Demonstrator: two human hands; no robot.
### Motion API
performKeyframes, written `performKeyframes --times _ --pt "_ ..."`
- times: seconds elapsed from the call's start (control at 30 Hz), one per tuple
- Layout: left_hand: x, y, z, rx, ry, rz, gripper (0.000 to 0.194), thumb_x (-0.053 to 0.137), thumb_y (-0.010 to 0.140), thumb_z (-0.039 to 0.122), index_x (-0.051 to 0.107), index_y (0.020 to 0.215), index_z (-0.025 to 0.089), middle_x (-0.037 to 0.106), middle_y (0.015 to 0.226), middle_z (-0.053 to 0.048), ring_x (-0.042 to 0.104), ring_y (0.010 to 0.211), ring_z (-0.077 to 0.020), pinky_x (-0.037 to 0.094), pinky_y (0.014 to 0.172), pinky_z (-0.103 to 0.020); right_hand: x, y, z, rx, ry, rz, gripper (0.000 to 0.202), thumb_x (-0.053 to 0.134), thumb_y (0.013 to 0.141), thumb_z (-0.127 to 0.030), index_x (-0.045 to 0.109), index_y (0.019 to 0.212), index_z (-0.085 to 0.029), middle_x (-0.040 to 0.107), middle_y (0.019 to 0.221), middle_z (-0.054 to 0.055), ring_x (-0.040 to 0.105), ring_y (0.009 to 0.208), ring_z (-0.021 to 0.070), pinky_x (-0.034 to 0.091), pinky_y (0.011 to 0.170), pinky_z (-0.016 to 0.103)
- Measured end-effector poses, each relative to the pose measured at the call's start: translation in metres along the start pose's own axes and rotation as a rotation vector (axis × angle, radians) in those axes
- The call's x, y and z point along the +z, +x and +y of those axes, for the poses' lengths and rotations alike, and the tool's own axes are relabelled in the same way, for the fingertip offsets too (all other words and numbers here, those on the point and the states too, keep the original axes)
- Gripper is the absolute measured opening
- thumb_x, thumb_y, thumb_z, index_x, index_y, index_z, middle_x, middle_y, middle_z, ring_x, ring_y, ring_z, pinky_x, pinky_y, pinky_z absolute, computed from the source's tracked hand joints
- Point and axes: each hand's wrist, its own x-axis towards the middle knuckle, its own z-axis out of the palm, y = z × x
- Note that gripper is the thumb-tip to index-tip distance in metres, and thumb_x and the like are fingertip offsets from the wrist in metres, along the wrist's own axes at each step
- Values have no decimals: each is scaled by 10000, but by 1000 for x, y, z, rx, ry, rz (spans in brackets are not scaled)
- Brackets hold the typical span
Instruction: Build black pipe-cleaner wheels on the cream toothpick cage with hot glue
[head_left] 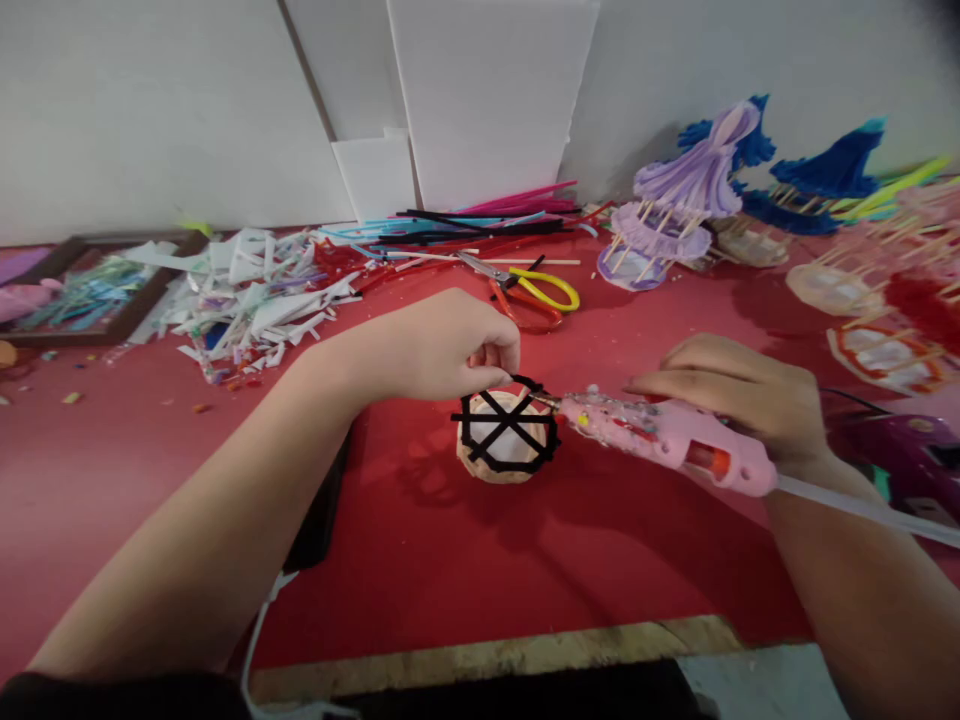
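Observation:
My right hand (739, 385) is wrapped round a pink hot glue gun (679, 435), with a white glue stick trailing from its back end. Its nozzle points left and meets the upper right rim of a black wheel-shaped frame (504, 420), which looks made of pipe cleaners with crossed spokes. At the frame's top edge, my left hand (472, 345) is closed, thumb and finger pinching a black strip of it. Beneath the frame shows a small round beige base (491, 475) with a whitish middle. The left fingertips are partly hidden.
Scissors (536, 290) with yellow and red handles lie beyond my hands. A heap of white scraps (262, 290) sits left, pipe cleaners (480, 225) lie along the wall, and a lilac tiered model (675, 210) stands right. A dark phone-like slab (319, 520) lies under my left forearm.

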Motion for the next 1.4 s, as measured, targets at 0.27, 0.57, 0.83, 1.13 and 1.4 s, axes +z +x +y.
performKeyframes --times 0.27,0.57,0.83,1.13,1.4 --pt "2 1 1 19 24 33 152 530 789 130 674 824 166 684 753 13 601 670 -90 397 645 -195 -1 6 -2 -16 -30 -12 131 531 933 -232 632 984 -166 586 776 66 557 685 156 421 594 294" --pt "5 3 3 -25 36 76 150 537 765 110 658 834 165 678 764 3 598 687 -111 383 639 -209 -2 7 -5 3 -36 -36 155 500 952 -255 625 974 -166 582 767 60 564 680 148 426 594 282" --pt "6 3 5 -32 49 88 151 541 745 93 645 818 174 670 762 5 592 692 -126 374 645 -230 0 8 -6 11 -82 -52 187 493 952 -304 623 959 -169 608 750 68 585 658 162 436 560 287" --pt "10 6 6 -5 57 87 136 538 776 96 639 820 176 674 784 4 589 716 -130 379 670 -238 -3 8 -8 44 -58 -63 147 497 930 -286 624 995 -253 598 756 53 607 669 199 444 568 322" --pt "10 5 5 -36 60 69 133 541 778 95 633 824 179 670 810 -1 583 739 -136 368 662 -251 -5 5 -5 43 -51 -68 135 508 928 -291 606 993 -224 596 772 54 586 666 173 431 564 304"
